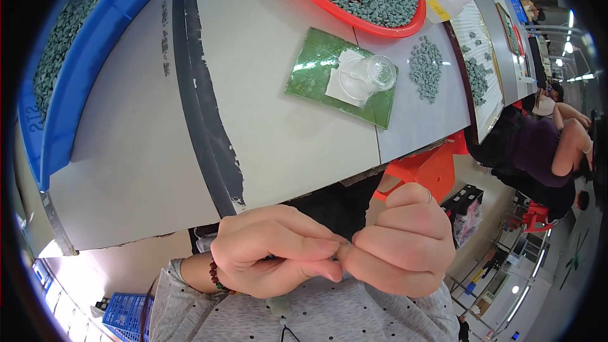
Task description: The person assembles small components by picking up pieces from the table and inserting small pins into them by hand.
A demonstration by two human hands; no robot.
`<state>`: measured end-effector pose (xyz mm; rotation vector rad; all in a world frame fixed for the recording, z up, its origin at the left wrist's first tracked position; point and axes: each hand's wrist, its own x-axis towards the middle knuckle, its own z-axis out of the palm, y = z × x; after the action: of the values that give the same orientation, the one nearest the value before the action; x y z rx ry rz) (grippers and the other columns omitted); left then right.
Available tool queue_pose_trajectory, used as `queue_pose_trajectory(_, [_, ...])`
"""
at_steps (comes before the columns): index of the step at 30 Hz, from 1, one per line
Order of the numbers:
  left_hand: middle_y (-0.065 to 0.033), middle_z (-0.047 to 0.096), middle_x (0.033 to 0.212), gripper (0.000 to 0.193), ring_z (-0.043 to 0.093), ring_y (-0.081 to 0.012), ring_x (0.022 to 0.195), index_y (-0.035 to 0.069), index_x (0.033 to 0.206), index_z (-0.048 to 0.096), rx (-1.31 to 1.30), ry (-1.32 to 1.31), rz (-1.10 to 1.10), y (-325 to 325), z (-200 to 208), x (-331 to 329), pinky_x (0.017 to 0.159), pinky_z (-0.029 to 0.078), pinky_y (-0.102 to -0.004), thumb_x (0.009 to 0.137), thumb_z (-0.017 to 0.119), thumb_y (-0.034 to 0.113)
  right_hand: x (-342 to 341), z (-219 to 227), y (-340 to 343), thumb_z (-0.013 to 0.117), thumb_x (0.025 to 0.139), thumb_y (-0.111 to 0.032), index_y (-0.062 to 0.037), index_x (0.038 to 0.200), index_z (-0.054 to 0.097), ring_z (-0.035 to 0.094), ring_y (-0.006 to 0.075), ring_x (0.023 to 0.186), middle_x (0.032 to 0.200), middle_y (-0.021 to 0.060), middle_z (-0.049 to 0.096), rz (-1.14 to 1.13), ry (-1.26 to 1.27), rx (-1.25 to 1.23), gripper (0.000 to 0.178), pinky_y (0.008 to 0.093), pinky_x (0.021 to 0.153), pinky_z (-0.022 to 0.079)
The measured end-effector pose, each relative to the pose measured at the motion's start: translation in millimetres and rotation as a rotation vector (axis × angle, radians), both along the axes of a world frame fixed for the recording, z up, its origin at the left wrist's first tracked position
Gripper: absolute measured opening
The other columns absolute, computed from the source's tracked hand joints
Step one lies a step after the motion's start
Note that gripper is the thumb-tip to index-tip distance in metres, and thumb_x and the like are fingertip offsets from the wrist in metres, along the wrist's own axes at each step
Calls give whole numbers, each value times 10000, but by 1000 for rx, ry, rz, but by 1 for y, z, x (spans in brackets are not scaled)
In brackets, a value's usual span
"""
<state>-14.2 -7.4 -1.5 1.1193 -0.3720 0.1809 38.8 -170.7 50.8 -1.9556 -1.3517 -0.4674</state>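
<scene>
My left hand (272, 252) and my right hand (405, 247) meet in front of my chest, just off the near table edge. Thumb and index finger of the left are pinched together, their tips against the curled fingers of the right. Only a tiny greenish speck shows between them; what they hold is too small and covered to name. Beyond the hands, a glossy green tile (310, 66) lies on the table, bearing white paper (335, 87) and a clear round dish or cup (379, 73). To its right, small grey-green stones (425, 68) are spread in a loose patch.
A red basin (415, 19) full of the same stones stands at the back. Far left is a blue bin (69, 98), also stone-filled. A white ridged tray (484, 98) holds more stones on the right. One person (538, 142) sits beyond it, near a red stool (421, 174).
</scene>
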Motion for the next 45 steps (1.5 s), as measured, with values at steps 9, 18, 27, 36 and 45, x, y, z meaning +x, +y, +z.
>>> queue_pose_trajectory(9, [-199, 655, 842, 204, 634, -211, 637, -7, 881, 609, -164, 61, -82, 3, 2, -3, 536, 493, -249, 711, 722, -18, 3, -6, 0, 719, 535, -103, -43, 695, 644, 451, 145, 618, 740, 33, 567, 114, 123, 134, 187, 271, 498, 296])
queue_pose_trajectory(18, [-257, 628, 921, 206, 625, -221, 670, -1, 900, 557, -243, 53, -209, 4, 3, 0, 530, 493, -259, 744, 688, -34, 3, -12, -5, 700, 735, -209, -55, 837, 679, 503, 142, 643, 816, 54, 575, 92, 296, 198, 186, 258, 502, 314])
queue_pose_trajectory(27, [-251, 623, 971, 281, 640, -172, 818, 17, 942, 389, -252, 144, -311, 5, 3, 2, 679, 502, -240, 795, 615, -63, 2, -10, -3, 663, 593, -58, -33, 852, 680, 501, 144, 607, 794, 32, 581, 47, 228, 178, 261, 237, 469, 334])
queue_pose_trajectory(36, [-250, 625, 986, 265, 603, -92, 852, 33, 897, 367, -294, 233, -314, 4, 6, -2, 664, 467, -195, 790, 562, -111, -6, -8, -6, 631, 472, -138, -25, 853, 698, 503, 136, 645, 817, 36, 596, -55, 88, 157, 403, 252, 513, 331])
queue_pose_trajectory(45, [-239, 647, 916, 292, 559, -28, 698, 54, 818, 347, -313, 274, -263, 2, 12, -2, 528, 422, -157, 772, 558, -143, -7, -12, -7, 734, 676, -137, -55, 795, 664, 508, 152, 670, 815, 55, 577, 12, 172, 143, 161, 255, 494, 351])
